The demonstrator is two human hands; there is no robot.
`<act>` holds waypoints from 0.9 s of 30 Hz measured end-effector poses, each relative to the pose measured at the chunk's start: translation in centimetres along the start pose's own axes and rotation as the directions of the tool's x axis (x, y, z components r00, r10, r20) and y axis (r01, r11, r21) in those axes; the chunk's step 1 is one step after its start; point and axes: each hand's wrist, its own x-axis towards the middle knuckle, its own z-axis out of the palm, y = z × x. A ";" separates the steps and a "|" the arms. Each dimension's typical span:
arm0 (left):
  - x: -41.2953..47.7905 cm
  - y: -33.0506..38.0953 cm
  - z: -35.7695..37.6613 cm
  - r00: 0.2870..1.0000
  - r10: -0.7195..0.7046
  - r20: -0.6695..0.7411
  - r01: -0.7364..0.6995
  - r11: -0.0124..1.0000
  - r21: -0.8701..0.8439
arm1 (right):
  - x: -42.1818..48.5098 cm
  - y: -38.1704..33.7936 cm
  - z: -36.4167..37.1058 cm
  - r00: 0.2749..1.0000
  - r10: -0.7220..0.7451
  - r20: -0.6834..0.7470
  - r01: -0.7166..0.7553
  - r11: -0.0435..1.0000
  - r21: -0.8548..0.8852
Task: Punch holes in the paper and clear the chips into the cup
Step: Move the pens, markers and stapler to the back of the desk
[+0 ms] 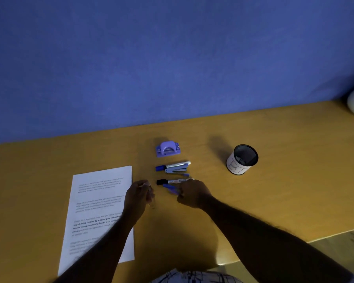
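Pinching the blue pen (170,187) with my right hand (192,194), I curl my left hand (138,198) at the right edge of the paper (94,211); whether it holds anything is too blurred to tell. The mesh cup (235,166) stands far right, its contents dark. The paper's long axis runs near to far, and the hole punch (168,149) sits beyond it.

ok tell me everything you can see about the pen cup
The pen cup is a black wire-mesh cylinder, open-topped, its lower outside wrapped in white paper bearing large handwritten letters, seemingly B and I. It stands upright on the wooden table, right of the hole punch, touching nothing but the tabletop. Something small lies inside, too dim to identify.
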 end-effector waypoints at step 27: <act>9.6 8.6 12.0 0.958 0.227 0.174 -0.237 0.971 0.039 | 6.7 11.0 -12.1 0.811 0.538 -0.229 -0.089 0.502 0.861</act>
